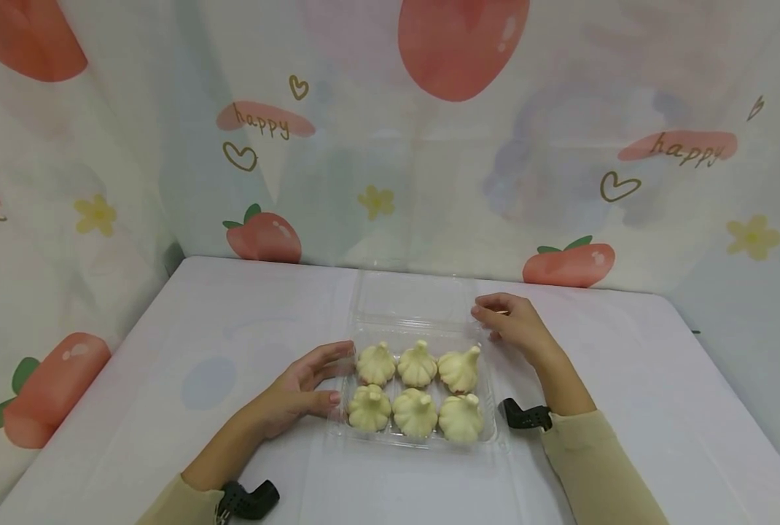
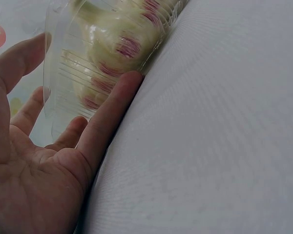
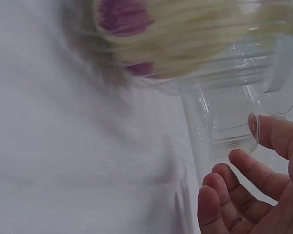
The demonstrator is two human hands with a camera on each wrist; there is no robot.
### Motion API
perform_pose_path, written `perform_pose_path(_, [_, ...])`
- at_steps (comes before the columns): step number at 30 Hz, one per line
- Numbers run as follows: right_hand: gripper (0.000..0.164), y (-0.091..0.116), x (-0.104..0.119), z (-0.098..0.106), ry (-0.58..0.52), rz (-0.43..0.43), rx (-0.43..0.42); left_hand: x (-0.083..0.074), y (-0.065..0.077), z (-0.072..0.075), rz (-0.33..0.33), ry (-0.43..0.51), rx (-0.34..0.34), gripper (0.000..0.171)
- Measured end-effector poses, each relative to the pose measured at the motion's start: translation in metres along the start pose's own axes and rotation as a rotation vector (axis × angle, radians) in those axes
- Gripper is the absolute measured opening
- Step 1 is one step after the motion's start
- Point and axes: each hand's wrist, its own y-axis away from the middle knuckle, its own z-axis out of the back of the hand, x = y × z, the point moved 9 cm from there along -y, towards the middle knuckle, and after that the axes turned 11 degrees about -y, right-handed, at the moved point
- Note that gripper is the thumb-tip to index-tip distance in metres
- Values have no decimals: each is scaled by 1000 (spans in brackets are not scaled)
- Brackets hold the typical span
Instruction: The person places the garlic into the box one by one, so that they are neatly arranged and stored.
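Observation:
A clear plastic clamshell box [image 1: 423, 440] sits on the table, holding several pale garlic bulbs [image 1: 417, 413] in two rows. Its lid [image 1: 416, 299] is folded back away from me. My left hand [image 1: 305, 383] is at the box's left side, thumb nearer me and fingers farther back. In the left wrist view, fingertips [image 2: 129, 83] touch the ribbed wall, through which purple-streaked garlic shows. My right hand [image 1: 517, 324] is at the lid's right edge. Its thumb [image 3: 268, 130] meets that edge in the right wrist view, the other fingers loosely bent below.
A white cloth covers the table [image 1: 246, 335]. Behind it hangs a printed curtain [image 1: 416, 160] with fruit, hearts and lettering. Black wrist mounts [image 1: 526, 414] show at both sleeves, the right one close to the box's right side.

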Motion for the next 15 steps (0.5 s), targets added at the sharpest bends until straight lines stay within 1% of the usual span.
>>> perform_pose_path(3, [48, 2, 13, 3, -43, 75, -30, -2, 0, 1, 1, 0, 0, 76])
perform_pose_path(7, [41, 9, 31, 8, -89, 154, -58, -3, -1, 2, 1, -3, -1, 76])
perform_pose_path(11, [36, 19, 46, 10, -65, 210, -59, -2, -1, 1, -3, -5, 2, 75])
perform_pose_path(15, [32, 30, 54, 7, -22, 244, -11, 0, 0, 0, 6, -4, 2, 76])
